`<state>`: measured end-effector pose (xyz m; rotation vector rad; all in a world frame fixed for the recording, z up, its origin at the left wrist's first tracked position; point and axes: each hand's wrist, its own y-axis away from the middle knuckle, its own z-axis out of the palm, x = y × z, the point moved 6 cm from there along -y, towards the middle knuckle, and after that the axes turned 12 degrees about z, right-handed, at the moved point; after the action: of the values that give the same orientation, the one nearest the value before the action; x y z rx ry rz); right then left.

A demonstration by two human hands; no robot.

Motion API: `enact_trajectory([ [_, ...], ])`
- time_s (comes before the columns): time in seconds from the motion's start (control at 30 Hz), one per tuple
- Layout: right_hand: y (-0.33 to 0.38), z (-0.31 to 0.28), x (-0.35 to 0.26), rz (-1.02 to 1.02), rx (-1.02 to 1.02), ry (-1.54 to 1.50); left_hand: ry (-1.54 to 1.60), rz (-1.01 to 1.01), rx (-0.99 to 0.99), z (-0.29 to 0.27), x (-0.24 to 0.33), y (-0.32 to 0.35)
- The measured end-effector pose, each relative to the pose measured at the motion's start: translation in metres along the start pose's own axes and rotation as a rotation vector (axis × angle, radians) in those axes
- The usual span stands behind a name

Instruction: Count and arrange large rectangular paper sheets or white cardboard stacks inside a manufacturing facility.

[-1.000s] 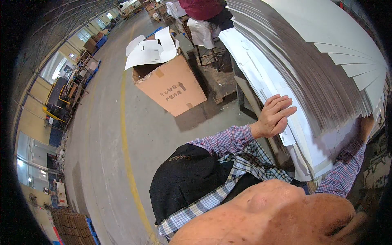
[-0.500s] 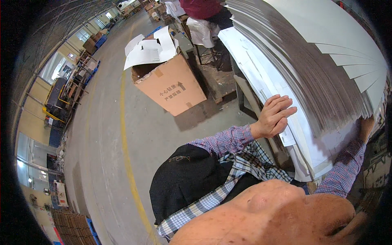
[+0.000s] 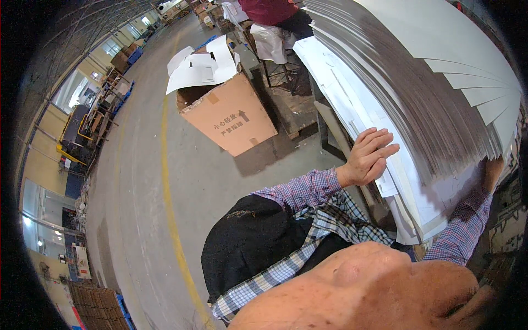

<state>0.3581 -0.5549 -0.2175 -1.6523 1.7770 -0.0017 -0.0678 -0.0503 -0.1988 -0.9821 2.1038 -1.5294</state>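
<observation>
A large fanned stack of grey and white card sheets (image 3: 410, 93) lies at the right, its edges spread in steps. Beneath it are white sheets (image 3: 423, 192) covering the table. My left hand (image 3: 369, 157) rests at the left border of those white sheets, fingers stretched out and nothing gripped. At the stack's near right corner, my right hand (image 3: 494, 171) reaches against the edge of the sheets. Its fingers are hidden behind the stack, so their grip does not show.
Left of the table stands an open cardboard box (image 3: 231, 115) with white card pieces (image 3: 201, 69) across its top. A person in a dark red top (image 3: 268, 10) is beyond, near a stool (image 3: 280, 77). A yellow line (image 3: 168, 181) runs along the floor.
</observation>
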Motion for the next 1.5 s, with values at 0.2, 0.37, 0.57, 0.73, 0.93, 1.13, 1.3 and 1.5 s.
enact_trajectory([
  [0.2,0.009,0.008,-0.007,-0.011,0.018,0.026,-0.001,-0.012,-0.001,-0.002,-0.001,0.001],
  [0.37,0.000,0.003,0.011,-0.012,0.053,0.063,0.008,0.001,0.013,0.000,0.001,-0.002],
  [0.57,0.004,0.015,0.004,0.038,-0.026,-0.061,0.001,-0.006,0.005,-0.001,0.000,0.000],
  [0.73,0.004,0.024,0.006,0.084,-0.088,-0.143,-0.007,-0.009,-0.009,-0.001,0.000,0.000],
  [0.93,-0.004,0.003,0.013,-0.007,-0.028,0.190,0.018,0.005,0.009,0.002,0.001,-0.002],
  [1.13,0.016,0.003,-0.021,0.082,-0.093,-0.080,-0.002,-0.008,0.006,-0.002,0.000,0.001],
  [1.3,0.006,0.002,-0.002,0.071,-0.071,-0.086,0.006,-0.007,-0.003,-0.001,0.001,-0.002],
  [1.5,0.004,0.007,0.000,0.052,-0.067,-0.100,0.004,-0.002,0.004,-0.001,0.002,-0.001],
])
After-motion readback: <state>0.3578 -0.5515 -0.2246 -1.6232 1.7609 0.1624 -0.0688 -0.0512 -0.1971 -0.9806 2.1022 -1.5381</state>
